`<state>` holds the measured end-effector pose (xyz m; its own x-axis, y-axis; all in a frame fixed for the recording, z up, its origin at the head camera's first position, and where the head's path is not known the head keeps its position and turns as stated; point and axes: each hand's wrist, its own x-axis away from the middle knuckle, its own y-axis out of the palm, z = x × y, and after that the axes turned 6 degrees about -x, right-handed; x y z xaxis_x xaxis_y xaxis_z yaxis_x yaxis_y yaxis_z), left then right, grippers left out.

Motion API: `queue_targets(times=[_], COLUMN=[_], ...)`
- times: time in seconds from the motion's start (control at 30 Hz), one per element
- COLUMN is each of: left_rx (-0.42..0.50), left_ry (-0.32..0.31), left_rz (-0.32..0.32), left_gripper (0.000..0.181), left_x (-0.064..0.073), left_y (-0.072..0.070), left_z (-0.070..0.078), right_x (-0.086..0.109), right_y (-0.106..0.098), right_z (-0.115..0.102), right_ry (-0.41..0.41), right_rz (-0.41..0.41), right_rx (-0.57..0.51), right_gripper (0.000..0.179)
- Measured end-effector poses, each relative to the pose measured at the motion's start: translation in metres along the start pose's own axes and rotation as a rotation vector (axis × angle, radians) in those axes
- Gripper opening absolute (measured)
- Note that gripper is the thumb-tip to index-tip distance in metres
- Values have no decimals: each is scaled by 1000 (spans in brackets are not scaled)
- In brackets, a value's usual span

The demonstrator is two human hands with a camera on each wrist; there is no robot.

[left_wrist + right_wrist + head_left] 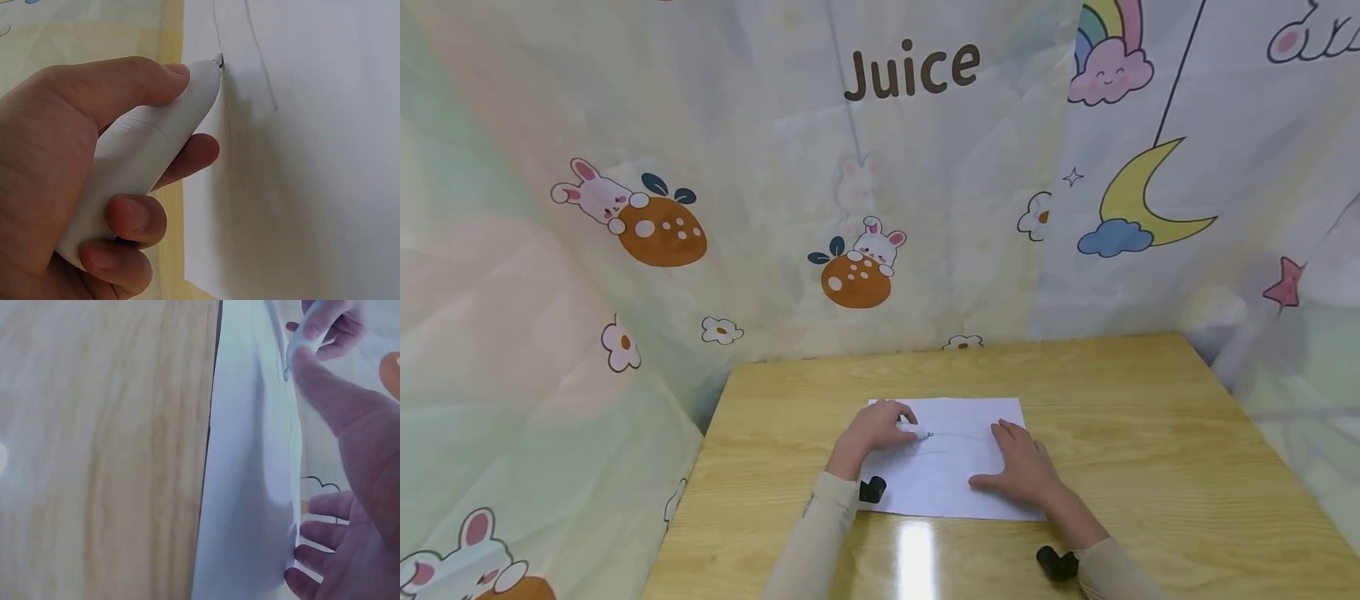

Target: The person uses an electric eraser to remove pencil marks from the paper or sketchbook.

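My left hand (880, 427) grips a white, rounded utility knife (156, 125) with a short metal tip. Its thumb lies along the knife's top and the other fingers curl underneath. The tip meets a white sheet of paper (955, 487) on its left part, at the end of a thin line. A second thin line (261, 56) runs close by; whether these lines are cuts or marks I cannot tell for sure. My right hand (1026, 467) lies spread on the paper's right side, fingers extended and thumb apart.
The paper lies on a light wooden table (1120, 433). A printed cloth (760, 167) hangs behind the table and at its sides. Black wrist devices (1057, 564) sit by both sleeves.
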<state>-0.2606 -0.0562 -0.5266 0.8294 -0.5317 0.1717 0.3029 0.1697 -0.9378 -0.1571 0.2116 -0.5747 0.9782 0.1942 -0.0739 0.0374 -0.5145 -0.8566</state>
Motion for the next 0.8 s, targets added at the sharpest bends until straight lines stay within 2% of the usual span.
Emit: queue_targets(times=[0.1, 0.27, 0.5, 0.67, 0.8], left_rx=[3, -4, -1, -2, 22], left_ry=[-5, -5, 30, -9, 7], left_rz=[15, 17, 28, 35, 38], left_gripper=[24, 24, 26, 23, 24], left_x=[3, 5, 3, 6, 4], left_y=[2, 4, 8, 10, 9], left_z=[0, 0, 3, 1, 0], right_x=[0, 1, 0, -2, -4], right_y=[-3, -4, -3, -2, -3], right_z=[0, 4, 12, 13, 14], right_ry=[-23, -24, -19, -28, -26], right_rz=[-16, -93, -76, -90, -78], right_rx=[37, 78, 76, 70, 59], right_gripper=[110, 115, 116, 115, 115])
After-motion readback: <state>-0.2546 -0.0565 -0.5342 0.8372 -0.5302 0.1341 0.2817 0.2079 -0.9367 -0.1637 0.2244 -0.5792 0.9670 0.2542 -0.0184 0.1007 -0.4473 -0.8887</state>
